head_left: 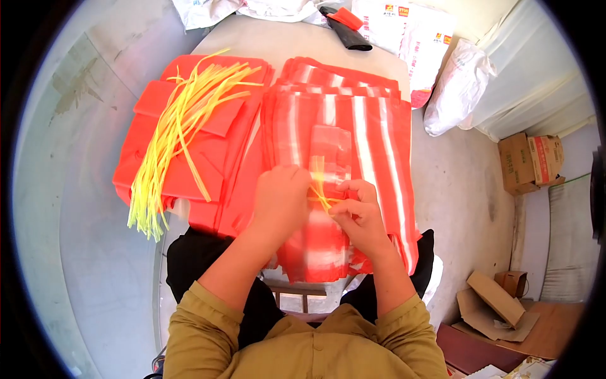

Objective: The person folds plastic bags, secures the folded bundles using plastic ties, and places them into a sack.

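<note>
Yellow strip [324, 201] between left grip [284, 191], right grip [361, 211]; red bundle [328, 243] beneath.

Left hand [283, 194] — blurred, fingertips unclear; white sacks [205, 12] — cut off at top.

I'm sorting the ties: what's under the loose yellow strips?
Beneath the yellow strips lies folded red material. The parts they cover directly, and anything inside its folds, can't be seen.
</note>
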The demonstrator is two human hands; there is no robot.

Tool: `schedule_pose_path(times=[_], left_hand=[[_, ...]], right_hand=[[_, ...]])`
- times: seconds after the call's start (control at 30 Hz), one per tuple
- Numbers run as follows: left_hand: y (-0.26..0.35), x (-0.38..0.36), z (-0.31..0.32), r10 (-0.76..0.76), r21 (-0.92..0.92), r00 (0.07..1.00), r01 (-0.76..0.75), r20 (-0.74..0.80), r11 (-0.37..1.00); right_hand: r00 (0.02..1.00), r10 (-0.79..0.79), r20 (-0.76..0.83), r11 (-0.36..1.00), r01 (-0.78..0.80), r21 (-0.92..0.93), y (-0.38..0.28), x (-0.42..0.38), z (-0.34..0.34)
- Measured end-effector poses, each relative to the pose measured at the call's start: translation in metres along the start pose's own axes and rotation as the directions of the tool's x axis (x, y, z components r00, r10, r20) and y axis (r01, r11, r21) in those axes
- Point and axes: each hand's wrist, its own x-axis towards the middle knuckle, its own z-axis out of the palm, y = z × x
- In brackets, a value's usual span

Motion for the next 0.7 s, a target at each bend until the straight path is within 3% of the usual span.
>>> schedule_pose_path(times=[0.07,0.17,0.27,0.37,0.47,0.57,0.67,0.7], left_hand=[[-0.002,0.0,0.006,0.01,0.062,1.0,-0.009,-0.025,0.998],[0.002,0.0,0.007,0.009,0.082,0.993,0.001,-0.115,0.997],[0.007,-0.005,-0.004,-0.184,-0.078,0.973,0.174,-0.14,0.982],[0.018,-0.018,-0.025,-0.337,-0.286,0.894,0.42,0.296,0.861],[0.021,-0.028,-0.03,-0.278,-0.322,0.911,0.373,0.304,0.87],[0.012,-0.034,-0.025,-0.273,-0.404,0.89,0.416,0.365,0.815],[0.004,-0.039,-0.017,-0.366,-0.627,0.803,0.595,0.469,0.502],[0.012,-0.037,-0.025,-0.371,-0.708,0.713,0.684,0.595,0.178]], right_hand=[[0.999,-0.001,0.034,0.998,0.004,-0.067,0.009,-0.008,-0.003],[0.996,0.066,-0.06,0.997,-0.067,-0.026,0.009,-0.013,-0.002],[0.97,0.193,-0.15,0.981,-0.191,0.026,-0.006,-0.012,-0.007],[0.967,0.256,0.016,0.967,-0.256,-0.018,-0.014,-0.012,-0.008],[0.89,0.449,0.078,0.868,-0.455,0.199,-0.03,-0.009,-0.008],[0.777,0.613,0.143,0.547,-0.548,0.633,-0.033,-0.003,-0.015],[0.918,0.378,0.122,0.485,-0.308,0.818,-0.07,-0.001,-0.029],[0.967,0.249,0.061,0.521,-0.187,0.833,-0.07,-0.003,-0.026]])
